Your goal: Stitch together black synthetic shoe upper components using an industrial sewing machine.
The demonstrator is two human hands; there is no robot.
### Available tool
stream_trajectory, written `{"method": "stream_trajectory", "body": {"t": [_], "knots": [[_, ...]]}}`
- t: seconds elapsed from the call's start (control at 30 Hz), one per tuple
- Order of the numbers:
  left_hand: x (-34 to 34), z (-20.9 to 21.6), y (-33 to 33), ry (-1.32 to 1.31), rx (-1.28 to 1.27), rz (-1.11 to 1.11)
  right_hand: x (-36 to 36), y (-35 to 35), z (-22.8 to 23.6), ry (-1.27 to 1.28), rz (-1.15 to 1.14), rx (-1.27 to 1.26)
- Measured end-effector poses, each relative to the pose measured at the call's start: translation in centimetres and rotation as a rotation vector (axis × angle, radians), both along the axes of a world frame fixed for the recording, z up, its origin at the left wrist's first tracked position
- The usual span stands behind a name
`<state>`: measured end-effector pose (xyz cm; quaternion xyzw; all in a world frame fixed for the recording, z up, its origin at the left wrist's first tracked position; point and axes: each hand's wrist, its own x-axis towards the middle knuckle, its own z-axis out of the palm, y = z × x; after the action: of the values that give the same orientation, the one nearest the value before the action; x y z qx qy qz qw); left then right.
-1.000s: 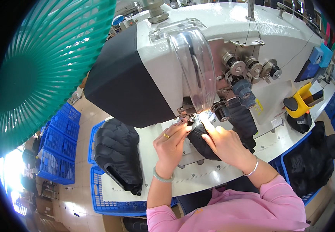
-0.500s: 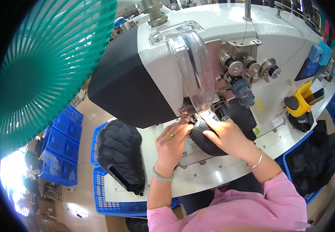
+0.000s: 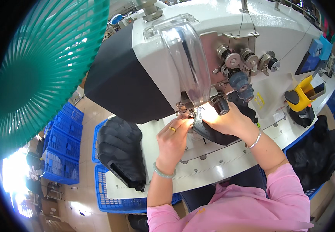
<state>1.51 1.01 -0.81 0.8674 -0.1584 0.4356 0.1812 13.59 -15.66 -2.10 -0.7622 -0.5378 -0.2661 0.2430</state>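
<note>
Under the head of a white sewing machine (image 3: 152, 54) lies a black perforated, curved workpiece (image 3: 218, 138), its edge close to the presser foot (image 3: 191, 112). My left hand (image 3: 172, 135), wearing a gold ring, pinches the workpiece's left edge with thumb and fingers, right beside the foot. From the right, my right hand (image 3: 229, 120) grips the same workpiece; glare and a black knob (image 3: 220, 105) partly hide its fingers. The needle itself cannot be made out. More black material shows behind my right hand.
Stacked black moulded pieces (image 3: 121, 149) lie on the table's left. A green fan guard (image 3: 59, 58) stands close at the upper left. On the right are a yellow holder (image 3: 300, 98) and a blue crate with black pieces (image 3: 310, 162). Blue crates (image 3: 61, 154) stand on the floor.
My right hand has moved farther away, and its thumb is no longer spread over the workpiece. The workpiece has turned slightly and shifted away from me. My left hand stays beside the foot.
</note>
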Motion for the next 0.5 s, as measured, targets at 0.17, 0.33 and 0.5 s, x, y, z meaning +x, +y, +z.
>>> {"method": "stream_trajectory", "body": {"t": [0.17, 0.33, 0.5], "knots": [[0.0, 0.4, -0.3, -0.026, 0.076, 0.045, 0.5, 0.3, 0.4, -0.009, -0.032, 0.040], [0.6, 1.0, 0.3, -0.013, 0.107, 0.027, 0.2, -0.3, 0.9, 0.009, -0.109, -0.104], [1.1, -0.5, 3.2, 0.195, -0.158, -0.125, -4.9, -1.1, 0.8, -0.089, -0.213, 0.079]]}}
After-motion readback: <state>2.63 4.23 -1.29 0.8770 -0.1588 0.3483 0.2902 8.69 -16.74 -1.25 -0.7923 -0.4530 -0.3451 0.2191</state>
